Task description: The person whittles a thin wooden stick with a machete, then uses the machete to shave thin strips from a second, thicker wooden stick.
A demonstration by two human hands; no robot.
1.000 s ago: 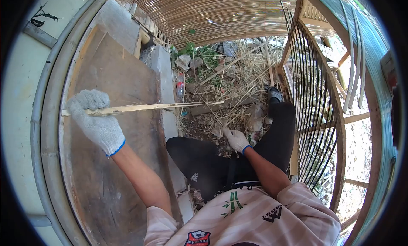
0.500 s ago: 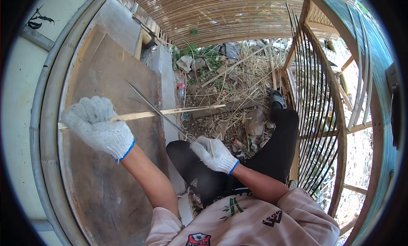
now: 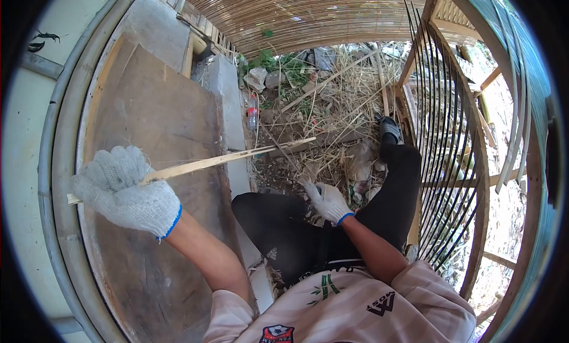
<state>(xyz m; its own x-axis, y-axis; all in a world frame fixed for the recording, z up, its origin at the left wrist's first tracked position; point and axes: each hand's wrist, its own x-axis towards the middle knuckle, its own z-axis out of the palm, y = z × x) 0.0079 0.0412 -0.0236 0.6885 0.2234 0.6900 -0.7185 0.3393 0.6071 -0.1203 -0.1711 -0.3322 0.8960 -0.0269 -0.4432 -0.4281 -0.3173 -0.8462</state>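
- Above the brown board [image 3: 160,123] and the pale ledge [image 3: 225,100] extends the thin wooden strip [image 3: 219,160]; its far end reaches over the littered ground [image 3: 349,94].
- The left hand [image 3: 127,192], in a glove, has its fingers clamped on the strip near one end; a short stub comes out behind the hand.
- The right hand [image 3: 329,202], gloved also, is low, near the bent knee [image 3: 255,209]. Its fingers seem closed on a thin dark tool [image 3: 288,158], which looks like a blade and crosses the strip towards the far end; whether the two touch, I cannot tell.
- In my judgement, the step in hand is working the strip with this tool. A further stroke would call for a firm left hold and an edge turned away from the knee.
- On the outer side, the bamboo pole [image 3: 64,165] is close to the left hand, so there is little room.
- More open room is forward, between the ledge and the rack of dark bars [image 3: 447,159].
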